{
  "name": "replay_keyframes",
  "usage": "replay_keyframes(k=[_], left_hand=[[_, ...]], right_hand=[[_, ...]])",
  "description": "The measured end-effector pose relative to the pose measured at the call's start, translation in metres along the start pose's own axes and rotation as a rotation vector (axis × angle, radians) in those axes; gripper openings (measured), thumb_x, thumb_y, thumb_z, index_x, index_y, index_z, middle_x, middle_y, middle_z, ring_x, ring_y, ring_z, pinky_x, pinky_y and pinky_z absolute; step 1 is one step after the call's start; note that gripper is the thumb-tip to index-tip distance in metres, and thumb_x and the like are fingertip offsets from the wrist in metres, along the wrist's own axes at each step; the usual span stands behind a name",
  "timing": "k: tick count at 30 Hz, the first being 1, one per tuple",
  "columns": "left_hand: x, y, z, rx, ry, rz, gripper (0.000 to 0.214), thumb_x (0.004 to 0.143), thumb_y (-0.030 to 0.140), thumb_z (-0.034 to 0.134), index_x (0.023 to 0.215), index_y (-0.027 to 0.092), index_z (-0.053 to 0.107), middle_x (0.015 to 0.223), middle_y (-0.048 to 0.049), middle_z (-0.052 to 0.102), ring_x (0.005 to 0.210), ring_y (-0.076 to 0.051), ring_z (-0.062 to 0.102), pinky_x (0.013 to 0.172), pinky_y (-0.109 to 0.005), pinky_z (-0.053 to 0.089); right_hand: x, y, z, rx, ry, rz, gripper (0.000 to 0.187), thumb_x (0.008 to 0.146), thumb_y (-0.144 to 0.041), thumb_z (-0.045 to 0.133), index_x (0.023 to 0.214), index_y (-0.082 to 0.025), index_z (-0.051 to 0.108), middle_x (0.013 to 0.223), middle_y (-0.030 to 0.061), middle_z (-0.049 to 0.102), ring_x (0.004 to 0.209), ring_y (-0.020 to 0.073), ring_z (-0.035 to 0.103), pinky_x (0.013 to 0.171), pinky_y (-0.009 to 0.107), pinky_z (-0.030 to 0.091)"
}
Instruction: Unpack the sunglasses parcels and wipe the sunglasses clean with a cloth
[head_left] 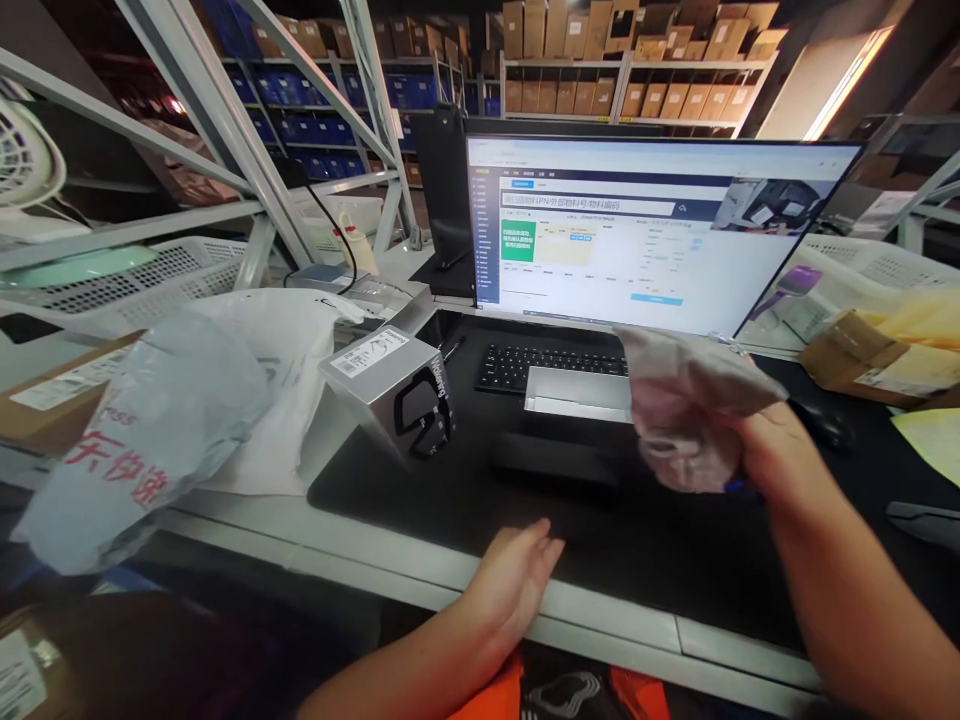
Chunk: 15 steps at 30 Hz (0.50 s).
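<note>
My right hand (pixel 761 440) is closed around a crumpled, pinkish-grey translucent bag (pixel 679 410), raised over the right part of the black desk mat (pixel 420 510). At the mat's front edge, my left hand (pixel 517 572) is open, its fingers loosely extended and holding nothing. Beyond it lies a dark, oblong object (pixel 555 458), blurred against the mat; its kind is unclear. Between that and the keyboard (pixel 517 367) sits a shallow silver-white box part (pixel 577 392). To the left, a silver box (pixel 390 395) with a printed label stands tilted to my view.
A lit monitor (pixel 600 250) stands behind the keyboard. Plastic mailing bags (pixel 150 420) cover the table's left side. At right are a mouse (pixel 825 425), an opened cardboard box (pixel 847 355) and a white basket (pixel 825 265). Metal frame posts rise at left.
</note>
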<state>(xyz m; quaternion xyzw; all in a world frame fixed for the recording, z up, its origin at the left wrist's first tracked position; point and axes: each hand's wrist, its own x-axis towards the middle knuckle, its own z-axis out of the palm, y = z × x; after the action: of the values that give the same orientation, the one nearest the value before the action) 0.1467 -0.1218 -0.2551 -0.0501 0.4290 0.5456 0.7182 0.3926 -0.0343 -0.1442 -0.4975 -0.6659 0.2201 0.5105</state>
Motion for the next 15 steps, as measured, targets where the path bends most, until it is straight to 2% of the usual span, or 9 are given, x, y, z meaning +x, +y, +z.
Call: replay_keyframes(k=[3,6,8,11,15], left_hand=[[-0.004,-0.001,-0.001,0.044,0.046,-0.03,0.041,0.089,-0.003,0.06,0.061,0.017,0.038,0.065,0.0019,0.052,0.069,-0.007,0.064,0.097,-0.029,0.056],[-0.008,-0.003,-0.001,0.07,0.078,-0.052,0.043,0.09,-0.004,0.06,0.061,0.017,0.037,0.063,0.0039,0.048,0.064,-0.005,0.062,0.099,-0.029,0.055],[-0.009,-0.004,0.002,0.076,0.08,-0.065,0.043,0.09,-0.003,0.06,0.061,0.018,0.036,0.063,0.004,0.049,0.066,-0.005,0.063,0.102,-0.029,0.054],[-0.008,-0.006,0.009,0.082,0.053,-0.08,0.04,0.091,0.001,0.061,0.062,0.017,0.039,0.068,0.0017,0.054,0.075,-0.007,0.068,0.105,-0.03,0.052],[-0.01,-0.004,0.014,0.112,0.023,-0.075,0.039,0.092,0.003,0.06,0.061,0.017,0.041,0.072,-0.002,0.059,0.087,-0.013,0.072,0.107,-0.032,0.051]], right_hand=[[0.002,0.02,-0.047,-0.345,-0.268,-0.027,0.043,0.084,-0.03,0.063,0.127,-0.03,0.065,0.121,0.007,0.07,0.104,0.0263,0.069,0.085,0.034,0.057],[-0.004,0.056,-0.076,-0.443,-0.4,-0.01,0.048,0.081,-0.025,0.061,0.129,-0.028,0.067,0.125,0.008,0.071,0.111,0.0282,0.069,0.086,0.032,0.057],[-0.01,0.082,-0.082,-0.423,-0.43,0.039,0.05,0.082,-0.027,0.057,0.131,-0.025,0.067,0.132,0.0083,0.068,0.121,0.0301,0.065,0.096,0.035,0.055],[-0.016,0.111,-0.078,-0.453,-0.432,0.149,0.054,0.081,-0.029,0.053,0.133,-0.021,0.066,0.137,0.0092,0.064,0.128,0.0333,0.059,0.105,0.046,0.051],[-0.017,0.12,-0.071,-0.561,-0.352,0.188,0.042,0.076,-0.034,0.062,0.113,-0.023,0.077,0.123,0.0085,0.072,0.119,0.0363,0.065,0.107,0.051,0.049]])
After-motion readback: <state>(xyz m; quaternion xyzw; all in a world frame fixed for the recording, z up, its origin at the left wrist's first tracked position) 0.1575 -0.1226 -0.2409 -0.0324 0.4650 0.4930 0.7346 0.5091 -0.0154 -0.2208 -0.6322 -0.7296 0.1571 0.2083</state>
